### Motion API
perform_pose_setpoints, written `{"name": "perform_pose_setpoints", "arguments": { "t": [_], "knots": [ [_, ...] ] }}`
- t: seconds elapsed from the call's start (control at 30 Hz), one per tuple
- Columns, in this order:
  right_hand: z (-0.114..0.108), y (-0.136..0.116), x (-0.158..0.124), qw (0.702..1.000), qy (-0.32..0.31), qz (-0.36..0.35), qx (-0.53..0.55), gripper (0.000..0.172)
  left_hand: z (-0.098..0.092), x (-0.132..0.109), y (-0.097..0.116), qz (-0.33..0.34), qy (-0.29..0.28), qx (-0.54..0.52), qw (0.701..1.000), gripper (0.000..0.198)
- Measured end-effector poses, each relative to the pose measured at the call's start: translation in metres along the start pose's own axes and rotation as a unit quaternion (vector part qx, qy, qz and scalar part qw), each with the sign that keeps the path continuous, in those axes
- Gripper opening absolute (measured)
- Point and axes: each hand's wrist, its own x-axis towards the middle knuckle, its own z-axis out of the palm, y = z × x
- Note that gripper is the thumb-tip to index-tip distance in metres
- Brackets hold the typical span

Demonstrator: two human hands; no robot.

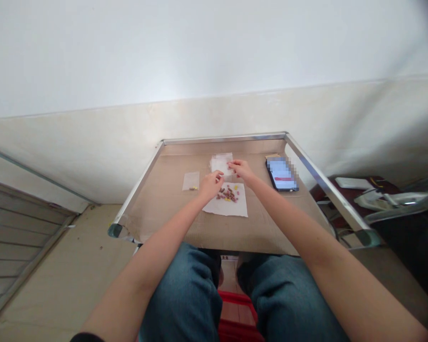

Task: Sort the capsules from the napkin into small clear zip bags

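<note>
Small clear plastic bags [221, 159] lie in a loose stack toward the back middle of the cardboard-covered table. My right hand [241, 170] is at the stack's right edge, its thumb and finger pinched on a bag. Curled at the near left corner of the stack is my left hand [211, 184]; what its fingertips hold, if anything, is too small to make out. Just in front, a white sheet of paper [225, 209] bears a pile of brown, yellow and pink pills [228, 194]. Left of my left hand, a separate clear bag [191, 179] contains yellowish capsules.
A phone [282, 174] with a lit screen lies at the table's right. A raised metal rail [224, 138] borders the back and sides of the table [157, 194]. Beyond the right rail are a white device [388, 199] and a dark surface. A wall stands behind.
</note>
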Motion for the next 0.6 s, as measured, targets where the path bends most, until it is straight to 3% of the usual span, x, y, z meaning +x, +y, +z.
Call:
{"name": "perform_pose_setpoints", "arguments": {
  "t": [0.27, 0.47, 0.6],
  "knots": [
    [0.012, 0.007, 0.006, 0.999, -0.002, -0.034, -0.039, 0.001, -0.017, 0.003, -0.039, -0.082, 0.07, 0.063, 0.992, 0.013],
    [0.011, 0.024, 0.014, 0.99, 0.038, -0.054, -0.122, 0.022, -0.028, -0.002, -0.049, -0.068, 0.026, 0.199, 0.977, 0.023],
    [0.007, 0.03, 0.016, 0.985, 0.043, -0.069, -0.151, 0.021, -0.031, -0.004, -0.051, -0.073, 0.004, 0.254, 0.964, 0.026]
  ]
}}
